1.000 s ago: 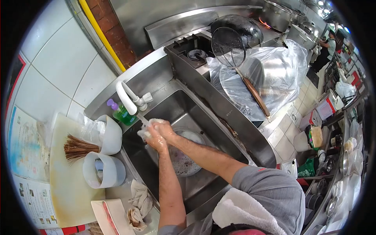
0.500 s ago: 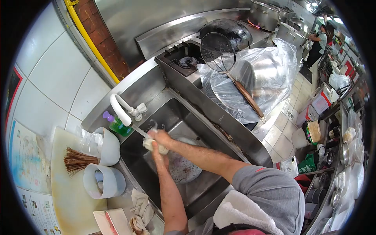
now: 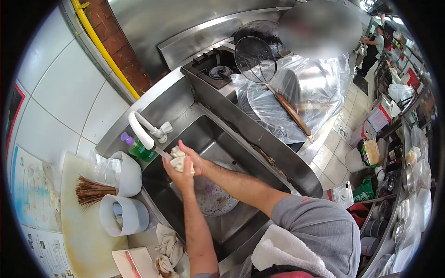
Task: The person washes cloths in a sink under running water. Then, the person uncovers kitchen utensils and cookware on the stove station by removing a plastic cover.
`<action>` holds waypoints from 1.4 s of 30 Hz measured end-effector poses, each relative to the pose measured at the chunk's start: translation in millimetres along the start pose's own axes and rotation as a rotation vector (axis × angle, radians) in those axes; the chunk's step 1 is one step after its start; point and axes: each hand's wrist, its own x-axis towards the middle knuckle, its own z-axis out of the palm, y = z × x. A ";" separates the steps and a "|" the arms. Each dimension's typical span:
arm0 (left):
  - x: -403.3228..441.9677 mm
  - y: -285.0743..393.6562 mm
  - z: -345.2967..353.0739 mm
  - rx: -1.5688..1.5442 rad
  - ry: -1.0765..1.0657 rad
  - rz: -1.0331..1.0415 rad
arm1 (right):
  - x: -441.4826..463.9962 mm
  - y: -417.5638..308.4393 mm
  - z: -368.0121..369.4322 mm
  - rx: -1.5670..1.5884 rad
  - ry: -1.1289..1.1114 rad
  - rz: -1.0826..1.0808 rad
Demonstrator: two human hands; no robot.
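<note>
Holding one wet cream cloth (image 3: 178,160) between the left hand (image 3: 180,175) and the right hand (image 3: 194,161), over the far left corner of the steel sink (image 3: 232,144) and close under its single white faucet (image 3: 139,123). Cupping the cloth from the near side with the left hand, fingers curled; steadying it from the other side with the right hand, thumb raised and lying apart. Gripping more loosely than half a second ago, opening the tight bundle into visible folds and bringing it nearer to the sink's far edge. Losing sight, too, of the pots beyond the sink behind one grey blurred patch (image 3: 320,28), after showing them clearly before. Counting, inside the sink, one round sudsy pool or vessel (image 3: 217,200), too frothy to tell which. Counting, left of the sink, one green soap bottle (image 3: 140,151) with a purple pump, two white tubs (image 3: 130,174) and one bundle of brown sticks (image 3: 96,191); nearer than these, along the sink's left side, one pale box (image 3: 136,263) and a crumpled heap of rags (image 3: 168,244). Counting, beyond the sink, one bare burner (image 3: 220,72), one wooden-handled strainer (image 3: 291,111), one clear plastic sheet (image 3: 327,92) and, well apart, one other person (image 3: 372,48).
</note>
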 end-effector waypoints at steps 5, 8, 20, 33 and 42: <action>-13.0 0.2 23.0 -0.041 0.343 -0.427 | 22.7 14.3 -5.7 -0.256 0.109 -0.188; -1.3 -2.8 17.3 -0.507 0.347 -0.796 | 18.8 21.0 3.9 -0.616 0.369 -0.486; -8.3 -9.3 -3.2 -1.332 -0.048 -1.100 | 5.7 5.0 -30.1 -1.154 0.661 -0.462; -0.1 17.6 13.0 0.459 0.167 -0.322 | 21.4 22.2 -39.0 -0.164 0.063 -0.092; -17.9 -59.3 15.9 -1.317 0.267 -0.828 | 0.9 23.7 17.3 -1.840 0.632 -0.641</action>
